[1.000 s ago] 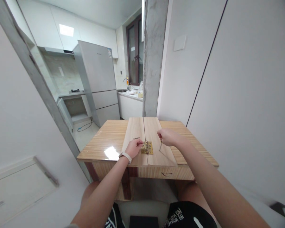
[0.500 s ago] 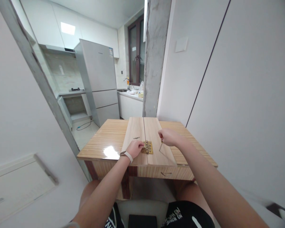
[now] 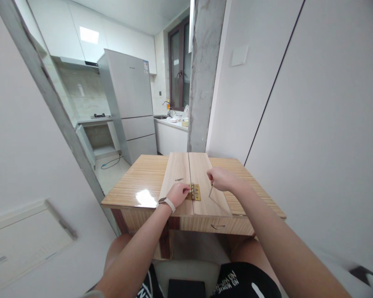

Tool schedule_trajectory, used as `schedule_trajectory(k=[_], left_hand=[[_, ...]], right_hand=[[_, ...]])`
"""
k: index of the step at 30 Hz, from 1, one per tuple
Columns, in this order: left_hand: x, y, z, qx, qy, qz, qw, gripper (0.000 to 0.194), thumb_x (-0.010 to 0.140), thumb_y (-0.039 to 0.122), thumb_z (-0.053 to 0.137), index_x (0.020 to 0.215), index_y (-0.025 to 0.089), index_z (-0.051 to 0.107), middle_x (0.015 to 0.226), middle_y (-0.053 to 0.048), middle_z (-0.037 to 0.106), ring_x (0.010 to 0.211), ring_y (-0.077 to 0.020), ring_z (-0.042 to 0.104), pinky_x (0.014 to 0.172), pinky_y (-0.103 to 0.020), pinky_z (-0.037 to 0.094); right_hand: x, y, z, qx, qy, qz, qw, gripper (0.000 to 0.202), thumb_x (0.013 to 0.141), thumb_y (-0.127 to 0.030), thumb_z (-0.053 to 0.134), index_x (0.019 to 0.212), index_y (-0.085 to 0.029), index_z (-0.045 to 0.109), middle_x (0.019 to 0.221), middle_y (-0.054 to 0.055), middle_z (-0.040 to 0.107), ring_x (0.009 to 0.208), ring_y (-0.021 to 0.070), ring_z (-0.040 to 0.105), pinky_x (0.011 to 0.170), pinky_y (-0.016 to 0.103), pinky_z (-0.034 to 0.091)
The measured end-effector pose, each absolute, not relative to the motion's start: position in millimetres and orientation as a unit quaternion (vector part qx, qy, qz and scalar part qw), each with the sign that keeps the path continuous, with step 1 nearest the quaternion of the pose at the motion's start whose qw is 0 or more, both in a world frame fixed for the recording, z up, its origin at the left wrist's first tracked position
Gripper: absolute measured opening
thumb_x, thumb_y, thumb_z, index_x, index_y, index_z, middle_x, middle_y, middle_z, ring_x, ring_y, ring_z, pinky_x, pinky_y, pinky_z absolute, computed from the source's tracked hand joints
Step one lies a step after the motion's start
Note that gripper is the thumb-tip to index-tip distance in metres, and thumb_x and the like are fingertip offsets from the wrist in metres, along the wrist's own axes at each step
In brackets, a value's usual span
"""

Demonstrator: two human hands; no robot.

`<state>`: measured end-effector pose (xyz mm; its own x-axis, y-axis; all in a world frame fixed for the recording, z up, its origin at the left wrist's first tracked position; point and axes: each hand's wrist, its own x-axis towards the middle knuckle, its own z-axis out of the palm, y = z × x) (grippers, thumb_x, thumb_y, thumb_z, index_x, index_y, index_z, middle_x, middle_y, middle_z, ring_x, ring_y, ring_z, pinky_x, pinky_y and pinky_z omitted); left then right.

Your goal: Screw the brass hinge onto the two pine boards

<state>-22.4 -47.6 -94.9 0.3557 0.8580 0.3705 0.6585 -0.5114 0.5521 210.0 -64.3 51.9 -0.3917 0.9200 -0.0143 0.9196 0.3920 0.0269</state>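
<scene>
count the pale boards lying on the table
2: a left board and a right board, side by side on the table, with the brass hinge across their seam.

A grey refrigerator [image 3: 129, 91] stands left of the window [image 3: 178, 68] (dark-framed), near the sink [image 3: 161, 117].

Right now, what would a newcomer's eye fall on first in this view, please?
Probably the brass-coloured hinge, bright across the seam between two pale boards on the table, with the left hand at its left side. Next, the right hand, holding a thin tool over the right board. Behind, at left, stands a tall grey fridge.
</scene>
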Motion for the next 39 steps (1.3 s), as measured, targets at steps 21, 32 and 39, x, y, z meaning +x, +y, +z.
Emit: schedule_trajectory(k=[21,32,39], left_hand=[[-17,-49,-101,0.796,0.467,0.345,0.170,0.017,0.087,0.014,0.064,0.091,0.019,0.080,0.093,-0.005,0.078,0.084,-0.0182,0.069,0.082,-0.029,0.054],[-17,-50,-105,0.769,0.478,0.373,0.205,0.015,0.085,0.013,0.068,0.093,0.018,0.079,0.090,-0.005,0.078,0.079,-0.0170,0.068,0.076,-0.028,0.053],[-17,-49,-103,0.771,0.471,0.374,0.211,0.013,0.085,0.012,0.067,0.088,0.016,0.078,0.084,-0.004,0.076,0.074,-0.0158,0.066,0.071,-0.026,0.050]], right_hand=[[205,-65,49,0.535,0.845,0.015,0.002,0.012,0.079,-0.010,0.065,0.087,-0.018,0.069,0.094,0.009,0.072,0.082,0.0186,0.063,0.061,0.026,0.031],[190,-68,67,0.493,0.866,0.010,-0.083,0.008,0.087,-0.014,0.062,0.088,-0.019,0.069,0.099,0.008,0.070,0.089,0.0185,0.062,0.070,0.026,0.037],[171,-66,60,0.440,0.891,-0.004,-0.113,0.005,0.089,-0.016,0.065,0.086,-0.019,0.068,0.097,0.007,0.068,0.090,0.0182,0.061,0.076,0.026,0.038]])
